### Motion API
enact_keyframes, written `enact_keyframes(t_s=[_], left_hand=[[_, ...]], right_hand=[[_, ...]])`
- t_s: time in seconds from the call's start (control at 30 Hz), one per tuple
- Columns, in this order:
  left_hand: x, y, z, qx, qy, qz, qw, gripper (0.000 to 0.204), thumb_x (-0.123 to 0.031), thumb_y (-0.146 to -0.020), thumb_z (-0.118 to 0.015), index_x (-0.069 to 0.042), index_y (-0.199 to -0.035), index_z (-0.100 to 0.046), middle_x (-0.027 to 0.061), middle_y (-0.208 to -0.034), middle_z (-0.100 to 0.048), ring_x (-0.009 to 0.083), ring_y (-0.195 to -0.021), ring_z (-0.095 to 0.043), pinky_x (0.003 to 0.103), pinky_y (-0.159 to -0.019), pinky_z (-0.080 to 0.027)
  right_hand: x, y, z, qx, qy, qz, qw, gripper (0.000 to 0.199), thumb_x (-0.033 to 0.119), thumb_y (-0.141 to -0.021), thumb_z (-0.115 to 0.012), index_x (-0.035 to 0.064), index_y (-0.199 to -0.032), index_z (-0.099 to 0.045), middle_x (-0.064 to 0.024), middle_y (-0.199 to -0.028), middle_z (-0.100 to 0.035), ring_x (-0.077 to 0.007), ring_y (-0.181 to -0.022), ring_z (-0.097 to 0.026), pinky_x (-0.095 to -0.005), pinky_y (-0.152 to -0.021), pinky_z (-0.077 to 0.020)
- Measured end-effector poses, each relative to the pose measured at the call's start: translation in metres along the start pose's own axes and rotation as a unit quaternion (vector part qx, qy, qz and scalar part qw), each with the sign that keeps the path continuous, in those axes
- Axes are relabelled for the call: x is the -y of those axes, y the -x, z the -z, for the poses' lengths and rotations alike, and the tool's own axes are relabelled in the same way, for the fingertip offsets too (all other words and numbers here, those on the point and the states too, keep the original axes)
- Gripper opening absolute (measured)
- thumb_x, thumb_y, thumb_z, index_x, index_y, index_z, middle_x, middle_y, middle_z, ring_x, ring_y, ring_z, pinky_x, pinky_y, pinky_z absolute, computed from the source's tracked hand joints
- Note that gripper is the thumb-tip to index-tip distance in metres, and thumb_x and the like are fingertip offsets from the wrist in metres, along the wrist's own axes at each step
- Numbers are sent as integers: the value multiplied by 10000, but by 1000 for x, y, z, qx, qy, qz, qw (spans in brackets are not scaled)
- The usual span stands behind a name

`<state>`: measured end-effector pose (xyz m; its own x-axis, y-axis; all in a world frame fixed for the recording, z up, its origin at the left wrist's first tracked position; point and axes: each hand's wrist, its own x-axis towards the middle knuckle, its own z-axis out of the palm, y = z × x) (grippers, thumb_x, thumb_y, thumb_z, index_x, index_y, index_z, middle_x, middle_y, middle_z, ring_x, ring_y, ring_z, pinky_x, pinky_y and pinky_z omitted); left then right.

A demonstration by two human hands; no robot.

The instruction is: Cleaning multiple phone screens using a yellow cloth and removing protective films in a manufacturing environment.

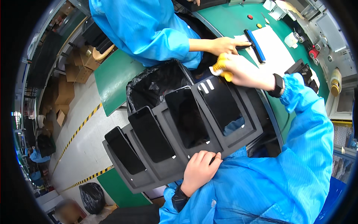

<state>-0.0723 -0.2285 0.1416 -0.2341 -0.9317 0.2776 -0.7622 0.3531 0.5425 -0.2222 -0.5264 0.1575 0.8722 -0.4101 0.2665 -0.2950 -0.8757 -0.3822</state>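
My left hand point(201, 170) is closed on the near edge of a dark grey compartment tray point(182, 153). Above the tray's far right end, my right hand point(246, 71) wears yellow finger covers point(222, 67) and pinches something small and white, blurred. Just below it lies a glossy black phone-like screen panel point(220, 102) with two white reflected stripes. More black panels, a second point(187, 117), a third point(151, 134) and a fourth point(125, 150), rest in the other slots. Small white tabs show at their lower corners.
Across from me, a co-worker's hand point(223, 45) holds a blue roller point(255, 46) over a white sheet point(274, 48) on the green bench point(223, 16). A bin lined with a black bag point(156, 80) stands behind the tray. Cardboard boxes point(80, 67) line the left.
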Motion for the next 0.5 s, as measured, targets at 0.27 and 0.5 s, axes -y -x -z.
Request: enact_keyframes(t_s=[0.27, 0.5], left_hand=[[-1, 1, -2, 4, 8, 4, 1000, 238, -165, -716, -770, -82, -910, -661, 15, -836, -592, 183, -774, -583, 316, -623, -458], [0, -2, -2, -7, 12, 4, 1000, 243, -156, -710, -770, -72, -910, -661, 20, -808, -564, 187, -759, -571, 319, -624, -454]], right_hand=[[40, 30, -6, 81, -81, 77, 990, 303, 24, -721, -686, 21, -1012, -602, -163, -906, -575, -352, -862, -576, -405, -769, -492], [12, 14, 11, -71, -27, 6, 997, 227, 7, -752, -645, 35, -973, -600, -143, -888, -600, -336, -839, -587, -402, -735, -481]])
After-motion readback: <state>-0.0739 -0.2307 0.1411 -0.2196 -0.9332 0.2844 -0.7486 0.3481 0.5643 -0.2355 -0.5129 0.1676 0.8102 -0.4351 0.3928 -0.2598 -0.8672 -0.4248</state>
